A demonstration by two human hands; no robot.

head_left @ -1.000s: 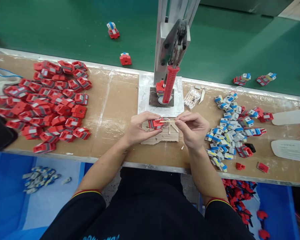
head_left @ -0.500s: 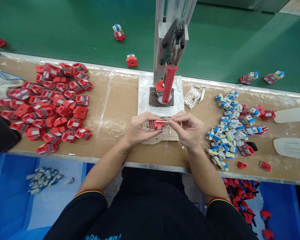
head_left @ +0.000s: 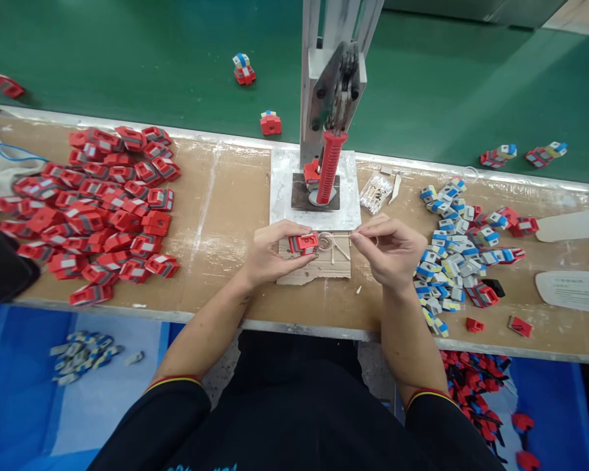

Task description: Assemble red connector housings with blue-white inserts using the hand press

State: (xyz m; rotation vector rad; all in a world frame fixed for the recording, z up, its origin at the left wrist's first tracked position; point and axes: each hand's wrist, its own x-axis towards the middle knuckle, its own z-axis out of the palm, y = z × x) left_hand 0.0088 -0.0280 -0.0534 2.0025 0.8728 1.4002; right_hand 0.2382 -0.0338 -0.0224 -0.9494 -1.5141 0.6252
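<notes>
Head view, looking down on a brown surface [head_left: 235, 196] beside a green conveyor belt [head_left: 127, 59]: two bare hands are working in front of one hand press [head_left: 331, 98] with a red ribbed handle [head_left: 330, 167]. The left hand [head_left: 269, 252] is closing its fingers around one red block [head_left: 304, 243], holding it just above a small cardboard pad [head_left: 319, 268] at the near middle of the surface. The right hand [head_left: 390, 248] is pinching one thin stick [head_left: 341, 233] between thumb and forefinger, its tip pointing toward the block without touching it. One pile of red blocks [head_left: 93, 209], too many to count exactly, is lying to the left; one pile of blue, white and yellow pieces [head_left: 451, 248], likewise uncounted, is lying to the right, with two loose red pieces [head_left: 495, 325] near the front edge. One bundle of spare sticks [head_left: 375, 193] is resting just right of the press base. Two assembled units [head_left: 258, 95] are sitting on the belt behind the press, and two more pairs [head_left: 523, 156] are sitting farther right. Compared with half a second earlier, the right hand is drawing back to the right, so the stick tip is now standing apart from the block it was then meeting, while the left hand is keeping its grip in nearly the same place; the units on the belt are appearing slightly farther right.
</notes>
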